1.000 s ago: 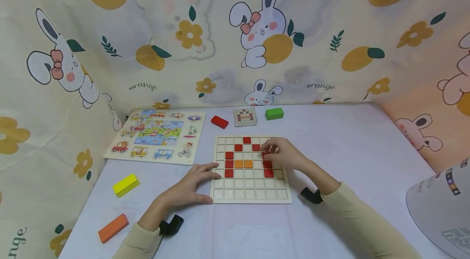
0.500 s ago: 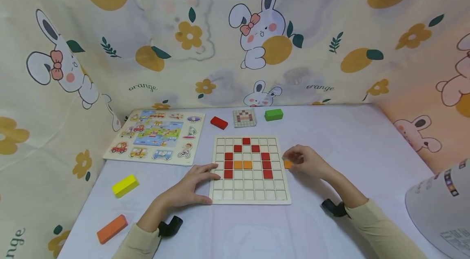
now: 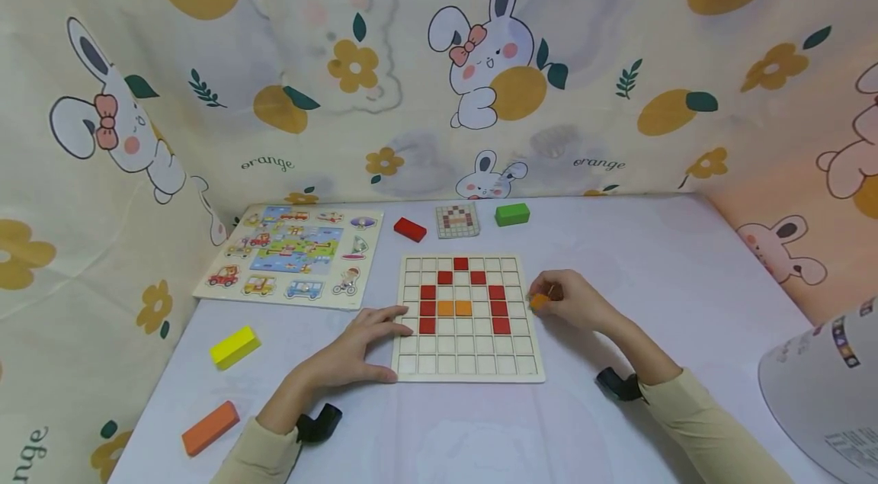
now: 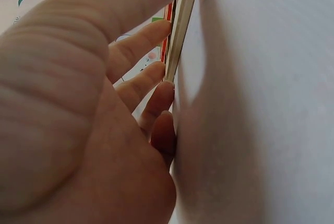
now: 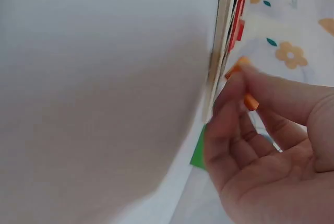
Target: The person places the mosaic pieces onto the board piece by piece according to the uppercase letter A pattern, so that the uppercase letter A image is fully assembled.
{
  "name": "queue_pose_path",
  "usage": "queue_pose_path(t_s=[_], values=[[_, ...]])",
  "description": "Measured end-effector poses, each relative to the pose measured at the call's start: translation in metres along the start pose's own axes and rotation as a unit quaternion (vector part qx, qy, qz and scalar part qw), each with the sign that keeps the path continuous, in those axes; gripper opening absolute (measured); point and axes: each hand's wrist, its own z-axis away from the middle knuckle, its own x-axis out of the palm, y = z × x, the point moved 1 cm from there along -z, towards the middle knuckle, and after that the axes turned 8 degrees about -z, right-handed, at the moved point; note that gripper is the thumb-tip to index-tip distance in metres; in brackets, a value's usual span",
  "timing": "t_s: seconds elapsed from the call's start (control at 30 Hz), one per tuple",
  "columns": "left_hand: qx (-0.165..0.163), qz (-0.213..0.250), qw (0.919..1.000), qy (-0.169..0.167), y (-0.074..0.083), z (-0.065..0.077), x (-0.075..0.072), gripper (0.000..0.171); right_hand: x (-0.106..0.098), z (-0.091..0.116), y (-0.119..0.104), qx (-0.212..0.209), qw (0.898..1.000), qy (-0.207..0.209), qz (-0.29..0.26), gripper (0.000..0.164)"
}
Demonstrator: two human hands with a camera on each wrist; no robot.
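Note:
A square board [image 3: 465, 366] with a grid lies at the middle of the table. Red tiles [image 3: 496, 292] form an arch on it, and two orange tiles [image 3: 454, 308] sit side by side inside. Just off the board's right edge, my right hand [image 3: 579, 302] pinches an orange tile [image 3: 539, 302] between thumb and fingers. The right wrist view shows orange [image 5: 251, 102] on both sides of a fingertip, with the middle hidden. My left hand [image 3: 353, 343] rests at the board's left edge, fingers spread over the rim and thumb by the lower corner.
Behind the board lie a red block [image 3: 410, 229], a small pattern card [image 3: 457, 220] and a green block [image 3: 512, 215]. A vehicle puzzle board [image 3: 370, 255] is at back left. Yellow [image 3: 235, 347] and orange [image 3: 210, 428] blocks lie left; a white cylinder [image 3: 823, 385] stands right.
My right hand has moved from over the board's red tiles to its right side, where an orange tile has turned in its fingers. The left hand has stayed put.

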Motion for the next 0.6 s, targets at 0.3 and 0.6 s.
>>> queue_pose_path(t_s=[0.3,0.6], values=[[-0.003,-0.002,1.0000,0.001,0.000,0.001,0.000,0.060,0.024,-0.028,-0.031,-0.045,0.993,-0.071,-0.086,0.020],[-0.007,-0.002,1.0000,0.000,0.000,0.000,0.000,0.060,0.048,-0.051,-0.039,-0.055,0.991,-0.111,-0.044,0.014]])
